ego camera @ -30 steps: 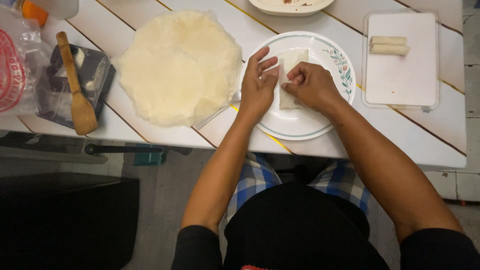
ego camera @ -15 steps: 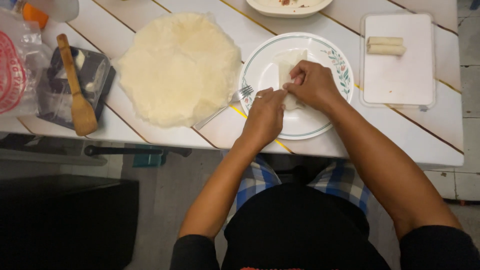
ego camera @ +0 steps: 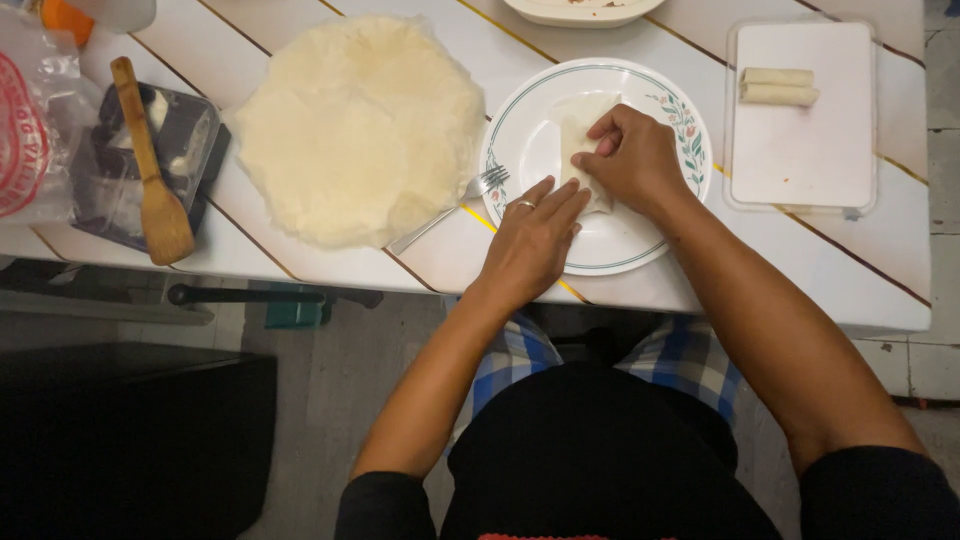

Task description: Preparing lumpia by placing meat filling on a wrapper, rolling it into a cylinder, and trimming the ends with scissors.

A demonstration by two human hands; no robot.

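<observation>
White table [ego camera: 640, 40], wrapper [ego camera: 578, 125] half-hidden under right hand [ego camera: 632, 160]

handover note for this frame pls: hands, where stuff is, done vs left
Left hand: flat on the plate rim, beside the fork, holding nothing.
Right hand: pressing the half-folded wrapper on the plate.
Wrapper stack lies left of the plate; wooden spatula rests on a dark tray far left.
Done: two rolls on the white board.
Left: this roll is not yet closed; the stack is thick.
</observation>
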